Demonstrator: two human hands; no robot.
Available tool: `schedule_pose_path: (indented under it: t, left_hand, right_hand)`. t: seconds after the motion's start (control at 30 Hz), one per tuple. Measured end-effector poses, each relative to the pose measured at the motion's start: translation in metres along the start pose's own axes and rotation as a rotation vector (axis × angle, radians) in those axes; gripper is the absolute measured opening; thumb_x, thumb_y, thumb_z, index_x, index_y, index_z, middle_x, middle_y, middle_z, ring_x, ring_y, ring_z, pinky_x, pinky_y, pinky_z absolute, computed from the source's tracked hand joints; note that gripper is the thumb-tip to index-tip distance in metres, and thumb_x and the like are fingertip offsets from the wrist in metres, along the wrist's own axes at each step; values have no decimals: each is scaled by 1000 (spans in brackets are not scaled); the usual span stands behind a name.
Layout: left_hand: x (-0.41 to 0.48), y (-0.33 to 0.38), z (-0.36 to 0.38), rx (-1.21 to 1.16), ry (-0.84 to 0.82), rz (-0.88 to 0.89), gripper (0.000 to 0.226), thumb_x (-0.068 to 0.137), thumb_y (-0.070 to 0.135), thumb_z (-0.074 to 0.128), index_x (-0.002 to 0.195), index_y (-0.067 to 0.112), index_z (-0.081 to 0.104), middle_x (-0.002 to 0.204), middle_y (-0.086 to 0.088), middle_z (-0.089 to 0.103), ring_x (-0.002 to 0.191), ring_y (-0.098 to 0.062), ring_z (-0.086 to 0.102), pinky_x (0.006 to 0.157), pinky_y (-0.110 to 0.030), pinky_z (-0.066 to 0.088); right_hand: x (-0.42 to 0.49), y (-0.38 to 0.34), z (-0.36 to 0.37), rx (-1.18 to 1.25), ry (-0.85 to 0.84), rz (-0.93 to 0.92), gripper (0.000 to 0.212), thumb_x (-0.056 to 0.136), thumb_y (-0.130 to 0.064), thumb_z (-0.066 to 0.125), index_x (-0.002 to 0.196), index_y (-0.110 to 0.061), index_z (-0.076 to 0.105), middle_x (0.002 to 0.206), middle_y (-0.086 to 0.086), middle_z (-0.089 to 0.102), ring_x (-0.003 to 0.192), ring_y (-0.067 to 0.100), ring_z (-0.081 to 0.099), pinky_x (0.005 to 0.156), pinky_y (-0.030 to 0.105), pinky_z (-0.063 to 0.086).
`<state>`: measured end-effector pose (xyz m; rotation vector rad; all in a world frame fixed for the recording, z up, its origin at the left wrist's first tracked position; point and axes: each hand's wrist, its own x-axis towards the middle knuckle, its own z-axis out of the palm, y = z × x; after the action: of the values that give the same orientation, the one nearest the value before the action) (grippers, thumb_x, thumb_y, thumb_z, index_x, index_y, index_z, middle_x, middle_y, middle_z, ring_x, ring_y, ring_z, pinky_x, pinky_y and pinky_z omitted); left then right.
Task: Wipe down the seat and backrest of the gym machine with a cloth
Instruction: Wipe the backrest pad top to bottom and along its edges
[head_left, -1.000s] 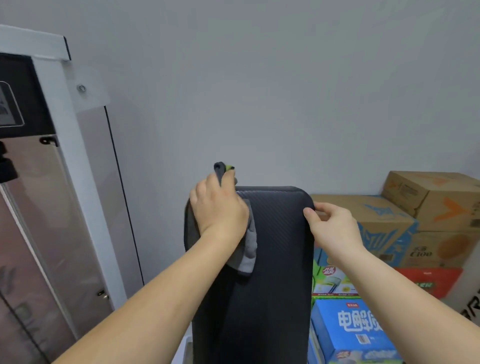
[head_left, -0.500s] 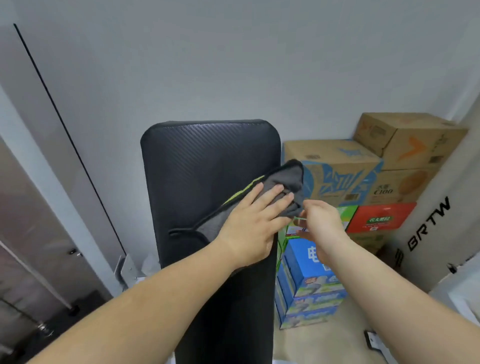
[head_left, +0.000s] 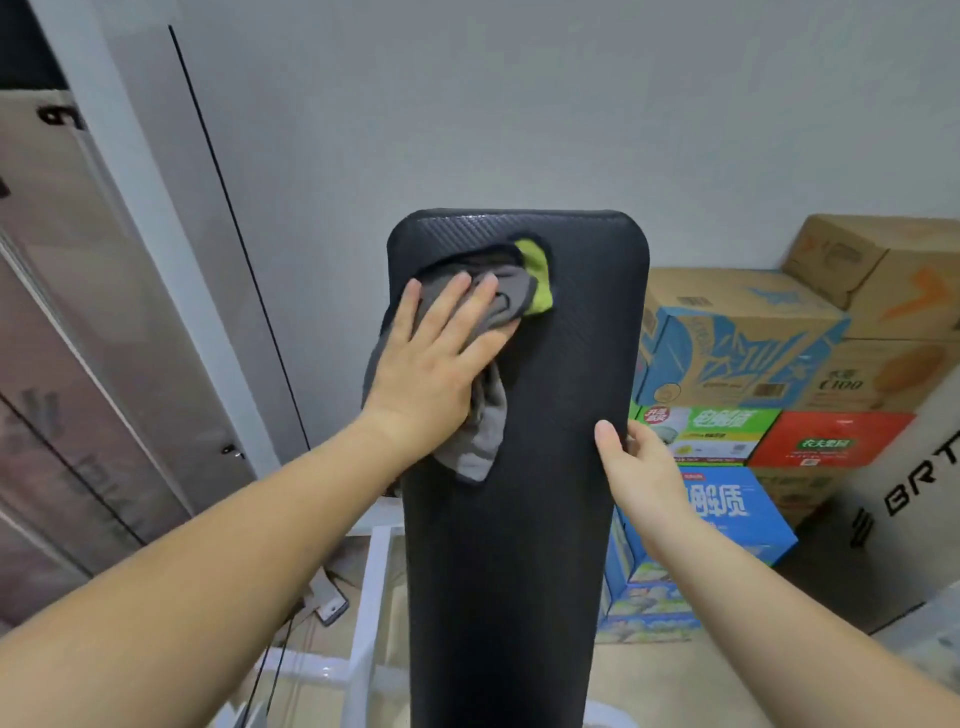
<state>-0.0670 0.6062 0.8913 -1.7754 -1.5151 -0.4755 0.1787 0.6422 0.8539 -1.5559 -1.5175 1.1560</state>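
The black padded backrest (head_left: 561, 364) of the gym machine stands upright in the middle of the view. A grey cloth (head_left: 485, 431) with a lime-green corner lies crumpled on its upper left part. My left hand (head_left: 436, 364) presses flat on the cloth, fingers spread, near the pad's left edge. My right hand (head_left: 634, 467) grips the pad's right edge at mid height, thumb on the front face and fingers hidden behind. The seat is out of view.
Stacked cardboard and coloured boxes (head_left: 737, 364) fill the floor to the right of the pad, against the grey wall. A white machine frame (head_left: 371, 587) runs below left. A tall white post with a tinted panel (head_left: 78, 312) stands at the left.
My left hand has slid the cloth from the pad's right edge to its upper left. My right hand let go of the cloth's corner and now clasps the pad's right edge.
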Motion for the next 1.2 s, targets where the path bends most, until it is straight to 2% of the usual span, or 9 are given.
schedule_pose_path:
  t: [0.1, 0.23, 0.37, 0.53, 0.63, 0.83, 0.93, 1.03, 1.2]
  left_hand:
    - [-11, 14, 8, -118, 60, -238, 61, 92, 18, 49, 153, 23, 50, 170, -16, 31, 158, -40, 22, 127, -66, 12]
    - [-41, 35, 35, -145, 123, -239, 46, 96, 33, 64, 140, 23, 66, 161, -17, 46, 150, -42, 36, 125, -65, 17]
    - [-71, 50, 54, -175, 160, -228, 46, 93, 45, 69, 134, 24, 72, 161, -14, 45, 148, -42, 39, 122, -68, 22]
    - [-165, 103, 81, -177, -106, -142, 31, 98, 41, 66, 125, 29, 76, 166, -8, 27, 150, -41, 28, 126, -64, 11]
    - [-212, 121, 82, -130, -299, 75, 30, 96, 38, 68, 124, 30, 68, 155, -5, 45, 136, -40, 44, 125, -60, 10]
    - [-109, 76, 40, -3, -95, 65, 52, 98, 22, 63, 149, 24, 54, 141, -9, 62, 127, -39, 56, 120, -62, 33]
    - [-27, 74, 26, -32, -19, -39, 65, 103, 30, 56, 163, 24, 32, 166, -16, 39, 152, -42, 37, 124, -65, 23]
    - [7, 85, 32, -161, 28, -4, 77, 102, 33, 61, 165, 17, 20, 164, -15, 42, 156, -38, 30, 128, -58, 19]
    - [-29, 122, 64, -274, 90, -128, 67, 97, 37, 68, 154, 10, 46, 155, -19, 52, 151, -38, 39, 127, -54, 25]
  right_hand:
    - [3, 7, 7, -66, 103, -51, 48, 104, -41, 55, 144, -15, 54, 132, 6, 67, 125, 27, 62, 88, 33, 44]
    - [13, 18, 7, -82, 185, -81, 42, 99, -45, 63, 130, -16, 62, 106, -1, 68, 104, 22, 65, 82, 32, 42]
    - [11, 28, 16, -17, 237, -90, 40, 98, -49, 64, 127, -23, 63, 106, -4, 68, 96, 15, 62, 84, 33, 45]
    - [16, 42, 15, 106, 182, -67, 43, 104, -44, 51, 137, -19, 61, 118, -6, 63, 109, 15, 58, 97, 35, 45]
    - [14, 53, 6, 88, 91, -7, 48, 105, -35, 43, 150, -20, 53, 142, -2, 59, 132, 22, 54, 114, 46, 42]
    - [-2, 72, -15, 84, -123, 71, 34, 107, -33, 47, 134, -23, 65, 115, 9, 71, 119, 32, 65, 108, 53, 52]
    - [-1, 72, -19, 163, -164, 91, 22, 107, -34, 49, 109, -30, 70, 118, -1, 70, 113, 21, 65, 104, 44, 54]
    - [3, 76, -22, 263, -131, 140, 23, 108, -29, 50, 113, -25, 73, 118, -4, 73, 113, 16, 67, 96, 39, 56]
    - [1, 100, -20, 354, -69, 198, 22, 107, -20, 53, 112, -16, 73, 112, 5, 75, 106, 19, 71, 93, 41, 59]
